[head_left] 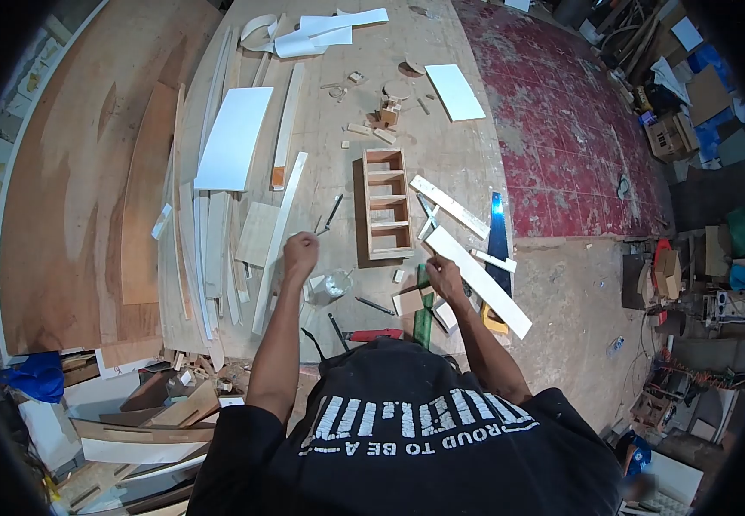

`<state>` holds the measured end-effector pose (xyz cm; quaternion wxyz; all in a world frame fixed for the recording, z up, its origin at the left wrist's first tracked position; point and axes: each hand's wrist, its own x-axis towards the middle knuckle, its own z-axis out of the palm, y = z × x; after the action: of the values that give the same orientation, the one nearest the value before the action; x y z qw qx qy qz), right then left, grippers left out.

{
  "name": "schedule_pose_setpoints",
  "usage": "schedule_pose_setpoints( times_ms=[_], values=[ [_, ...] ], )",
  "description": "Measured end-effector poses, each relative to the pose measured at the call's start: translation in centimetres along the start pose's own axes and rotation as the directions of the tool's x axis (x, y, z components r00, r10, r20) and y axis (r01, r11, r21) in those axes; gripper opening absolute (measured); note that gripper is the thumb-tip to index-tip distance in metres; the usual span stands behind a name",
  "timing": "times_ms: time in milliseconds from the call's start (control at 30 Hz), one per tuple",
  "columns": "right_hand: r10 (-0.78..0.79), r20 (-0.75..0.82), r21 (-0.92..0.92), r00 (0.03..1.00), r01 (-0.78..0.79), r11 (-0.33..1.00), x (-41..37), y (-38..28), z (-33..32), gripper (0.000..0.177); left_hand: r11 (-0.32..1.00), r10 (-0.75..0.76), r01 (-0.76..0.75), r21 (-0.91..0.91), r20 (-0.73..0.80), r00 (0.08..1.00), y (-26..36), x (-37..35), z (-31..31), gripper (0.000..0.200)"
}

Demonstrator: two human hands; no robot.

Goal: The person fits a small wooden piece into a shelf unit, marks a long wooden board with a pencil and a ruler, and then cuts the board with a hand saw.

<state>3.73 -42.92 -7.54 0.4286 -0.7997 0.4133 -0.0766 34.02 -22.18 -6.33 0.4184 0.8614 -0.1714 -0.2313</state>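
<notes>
The divided wooden box [388, 205] lies near the table's [329, 172] middle, beyond the curled left hand [301, 249] and right hand [443, 277], any pinch unclear; the right forearm [484, 340] could nudge the long white board [480, 282] off the right edge.

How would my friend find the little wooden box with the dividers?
Find the big wooden table. Near its middle, left of the blue-bladed saw, sits a narrow wooden box. Unlike the flat boards around it, it has four compartments.
</notes>
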Motion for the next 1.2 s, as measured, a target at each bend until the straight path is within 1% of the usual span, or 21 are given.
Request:
schedule_pose_setpoints(
  times_ms=[33, 67, 100, 133, 167, 200, 267, 300, 433, 500, 533, 600, 733, 800, 933, 1000, 1133, 1200],
  values=[
    [-0.035, -0.061, 0.051, 0.997, 0.038, 0.998, 1.0, -0.2, 0.2, 0.031, 0.995, -0.056, 0.062, -0.077, 0.078, 0.995, 1.3, 0.1, 1.0, 0.017],
    [-0.037, -0.063, 0.052, 0.997, 0.040, 0.998, 2.2, -0.5, 0.4, 0.031, 0.981, -0.105, 0.129, -0.148, 0.159, 0.982, 2.7, 0.1, 2.1, 0.018],
    [-0.014, -0.054, 0.131, 0.998, 0.021, 0.991, 3.4, -0.4, 0.8, 0.035, 0.981, -0.104, 0.127, -0.147, 0.158, 0.982, 4.0, 0.2, 3.1, 0.018],
    [0.009, -0.043, 0.209, 0.999, 0.000, 0.978, 4.5, -0.8, 1.0, 0.038, 0.973, -0.149, 0.183, -0.137, 0.225, 0.963, 5.1, 0.3, 4.0, 0.018],
    [0.045, 0.016, 0.239, 0.999, -0.047, 0.970, 5.4, -1.1, 1.1, 0.044, 0.963, -0.194, 0.238, -0.123, 0.292, 0.936, 6.0, 0.4, 4.7, 0.019],
    [0.046, 0.014, 0.241, 0.999, -0.048, 0.969, 6.1, -1.1, 1.6, 0.044, 0.964, -0.193, 0.236, -0.121, 0.294, 0.936, 6.2, 0.9, 5.4, 0.019],
    [0.049, -0.057, 0.310, 0.997, -0.029, 0.950, 7.4, -1.1, 2.7, 0.039, 0.950, -0.198, 0.292, -0.114, 0.504, 0.841, 6.3, 1.9, 6.7, 0.014],
    [0.058, -0.007, 0.329, 0.998, -0.052, 0.943, 7.7, -1.3, 2.5, 0.041, 0.950, -0.200, 0.290, -0.116, 0.488, 0.850, 6.5, 2.2, 7.4, 0.012],
    [0.035, -0.016, 0.326, 0.999, -0.028, 0.945, 8.1, -2.9, 2.4, 0.038, 0.943, -0.263, 0.329, -0.051, 0.492, 0.830, 6.5, 2.9, 8.6, 0.013],
    [0.061, 0.059, 0.231, 0.996, -0.073, 0.970, 7.9, -4.1, 1.5, 0.038, 0.905, -0.350, 0.421, -0.057, 0.463, 0.815, 6.7, 2.8, 8.8, 0.014],
    [0.065, 0.064, 0.231, 0.996, -0.078, 0.970, 8.0, -4.1, 1.7, 0.038, 0.903, -0.355, 0.426, -0.054, 0.464, 0.812, 6.8, 2.8, 8.7, 0.014],
    [0.031, -0.016, 0.204, 0.999, -0.027, 0.979, 8.0, -4.1, 2.1, 0.038, 0.881, -0.371, 0.463, -0.096, 0.465, 0.804, 6.6, 2.8, 8.8, 0.013],
    [0.053, -0.016, 0.198, 0.998, -0.049, 0.979, 8.1, -3.9, 2.2, 0.038, 0.861, -0.378, 0.488, -0.145, 0.462, 0.803, 5.8, 2.9, 9.1, 0.012],
    [0.004, -0.061, 0.212, 0.998, 0.009, 0.977, 8.1, -4.3, 2.0, 0.037, 0.859, -0.379, 0.494, -0.138, 0.477, 0.793, 5.6, 3.3, 9.1, 0.011],
    [0.026, -0.035, 0.238, 0.999, -0.017, 0.971, 8.2, -4.9, 1.6, 0.036, 0.858, -0.375, 0.493, -0.140, 0.485, 0.790, 5.0, 3.6, 9.3, 0.012],
    [-0.015, -0.005, 0.094, 1.000, 0.016, 0.995, 8.7, -4.8, 1.3, 0.034, 0.858, -0.365, 0.492, -0.145, 0.501, 0.784, 4.9, 3.8, 9.3, 0.014],
    [-0.024, 0.018, 0.071, 1.000, 0.022, 0.997, 9.1, -4.4, 1.5, 0.035, 0.861, -0.388, 0.495, -0.120, 0.476, 0.789, 5.9, 3.3, 9.0, 0.013],
    [-0.035, 0.065, 0.008, 0.997, 0.034, 0.999, 9.4, -4.3, 1.3, 0.035, 0.853, -0.404, 0.508, -0.120, 0.463, 0.789, 6.5, 3.1, 8.8, 0.014]
  ],
)
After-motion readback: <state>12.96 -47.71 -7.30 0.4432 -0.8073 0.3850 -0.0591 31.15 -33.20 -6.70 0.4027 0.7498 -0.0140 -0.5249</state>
